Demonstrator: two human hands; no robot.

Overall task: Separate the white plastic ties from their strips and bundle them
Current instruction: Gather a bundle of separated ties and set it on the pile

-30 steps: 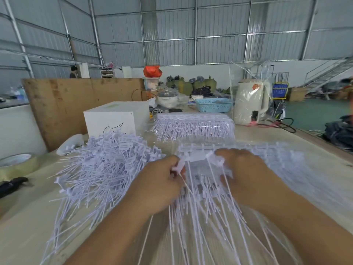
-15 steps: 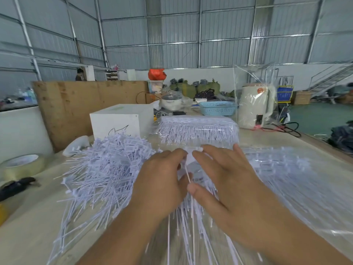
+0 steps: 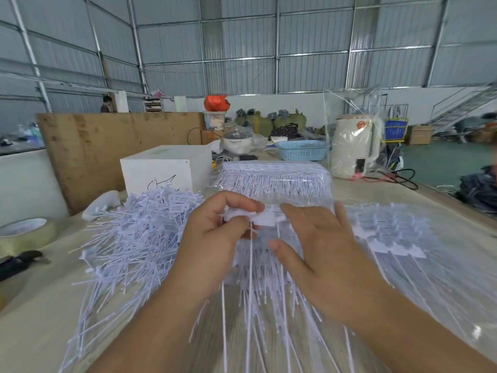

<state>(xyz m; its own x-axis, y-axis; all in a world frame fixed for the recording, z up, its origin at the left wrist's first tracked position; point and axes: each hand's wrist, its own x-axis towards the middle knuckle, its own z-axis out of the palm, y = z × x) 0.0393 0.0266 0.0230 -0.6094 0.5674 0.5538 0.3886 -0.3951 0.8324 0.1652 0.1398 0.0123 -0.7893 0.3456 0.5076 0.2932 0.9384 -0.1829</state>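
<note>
A loose heap of separated white plastic ties (image 3: pixel 134 238) lies on the table to the left. In front of me a strip of ties (image 3: pixel 269 286) fans toward the table's near edge, on clear plastic wrap (image 3: pixel 419 265). My left hand (image 3: pixel 215 238) pinches the white tag head of a tie (image 3: pixel 258 217) at the top of the strip, its thin tail hanging down. My right hand (image 3: pixel 320 251) rests on the strip with fingers spread flat, fingertips touching the tag heads beside my left hand. A wrapped pack of tie strips (image 3: pixel 274 179) sits farther back.
A white box (image 3: pixel 166 170) stands behind the loose heap, with a wooden board (image 3: pixel 107 146) behind it. A roll of tape (image 3: pixel 24 232) and a dark tool (image 3: pixel 18 262) lie at the left edge. A blue basket (image 3: pixel 301 150) and a bagged white appliance (image 3: pixel 355 146) stand at the back.
My left hand has lifted slightly and now pinches a tie's head at the strip's top. My right hand has flattened and spread across the strip. The view has tilted up a little.
</note>
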